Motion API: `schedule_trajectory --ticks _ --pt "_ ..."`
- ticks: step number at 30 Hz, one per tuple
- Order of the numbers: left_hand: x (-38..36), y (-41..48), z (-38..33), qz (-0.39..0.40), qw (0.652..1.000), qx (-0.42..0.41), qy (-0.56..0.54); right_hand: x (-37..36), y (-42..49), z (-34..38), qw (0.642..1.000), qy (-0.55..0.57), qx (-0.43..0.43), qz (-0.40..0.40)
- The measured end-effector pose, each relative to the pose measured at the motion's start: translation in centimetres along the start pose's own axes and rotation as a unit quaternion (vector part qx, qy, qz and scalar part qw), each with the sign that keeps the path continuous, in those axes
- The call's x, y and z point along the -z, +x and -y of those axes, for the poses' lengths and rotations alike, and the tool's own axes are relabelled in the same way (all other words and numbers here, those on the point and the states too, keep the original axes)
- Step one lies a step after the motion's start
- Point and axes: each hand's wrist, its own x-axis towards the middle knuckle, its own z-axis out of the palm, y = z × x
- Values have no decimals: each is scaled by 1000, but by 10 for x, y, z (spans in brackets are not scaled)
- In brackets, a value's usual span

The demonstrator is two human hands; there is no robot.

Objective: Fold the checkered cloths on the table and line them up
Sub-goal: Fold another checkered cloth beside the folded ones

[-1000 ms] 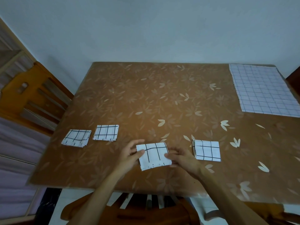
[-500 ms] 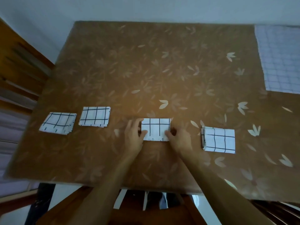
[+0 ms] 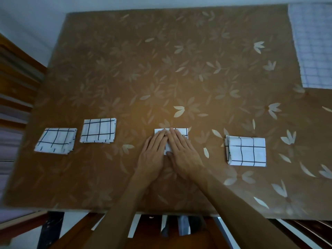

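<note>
My left hand (image 3: 152,153) and right hand (image 3: 181,151) lie flat, fingers straight and together, pressing the small folded white cloth with black checks (image 3: 183,131) onto the brown floral-patterned table (image 3: 161,69). The far-left folded cloth (image 3: 55,141) and second folded cloth (image 3: 98,130) lie leftward, the right-side folded cloth (image 3: 246,151) opposite (slightly nearer me). If I drag my palms while lifting, I could skew the fold or the row.

Brown floral table (image 3: 125,69) — blurred wooden chair (image 3: 16,83) beside its left edge
</note>
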Motion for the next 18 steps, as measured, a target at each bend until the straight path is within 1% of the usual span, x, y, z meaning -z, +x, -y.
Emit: schedule_trajectory --ticks 3,7,9,11,14,16,18 --pt "3 -4 -1 13 1000 12 -3 8 -9 -10 999 -13 -50 -14" --pt "12 6 -15 11 996 75 -46 18 -16 -12 996 -38 -82 -22" --pt "17 15 -25 14 994 91 -50 24 -8 -2 994 -32 -98 -47" --pt "12 17 -27 35 995 84 -29 24 -1 3 995 -14 -75 -61" --pt "3 5 -16 62 995 71 42 13 1 -5 1000 -9 -6 -18" --pt "2 -3 -7 64 993 70 63 9 0 -12 999 -40 -6 1" --pt "5 -9 -3 71 992 74 76 6 -4 -13 998 -57 -25 15"
